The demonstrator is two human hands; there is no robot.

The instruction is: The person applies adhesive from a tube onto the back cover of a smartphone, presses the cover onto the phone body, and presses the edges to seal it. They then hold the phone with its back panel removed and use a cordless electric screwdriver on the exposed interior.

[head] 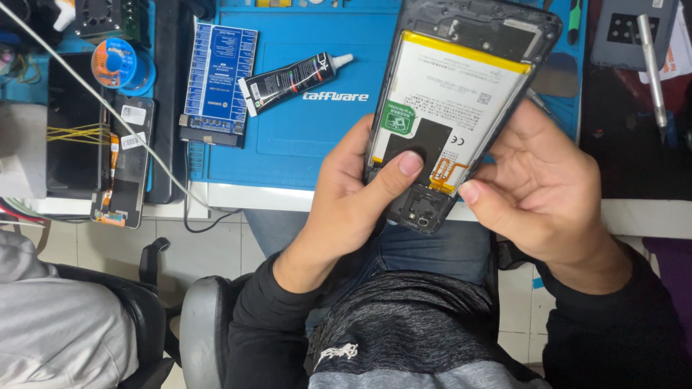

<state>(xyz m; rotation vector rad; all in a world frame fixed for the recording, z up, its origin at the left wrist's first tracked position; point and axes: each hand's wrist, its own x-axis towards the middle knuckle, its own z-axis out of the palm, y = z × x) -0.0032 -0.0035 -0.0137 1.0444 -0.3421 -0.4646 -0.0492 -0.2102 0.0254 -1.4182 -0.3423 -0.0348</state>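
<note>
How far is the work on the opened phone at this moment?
Done: the phone has its back cover off, so the white battery lies bare. In hand: the left hand holds the phone, thumb on the black patch, while the right hand pinches by the orange flex cable. Left: the battery sits in the frame.

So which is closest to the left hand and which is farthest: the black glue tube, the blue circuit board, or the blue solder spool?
From the left hand, in the head view:
1. Black glue tube, up on the blue mat, just left of the opened phone.
2. Blue circuit board, further left, at the mat's edge.
3. Blue solder spool, far left corner.
</note>
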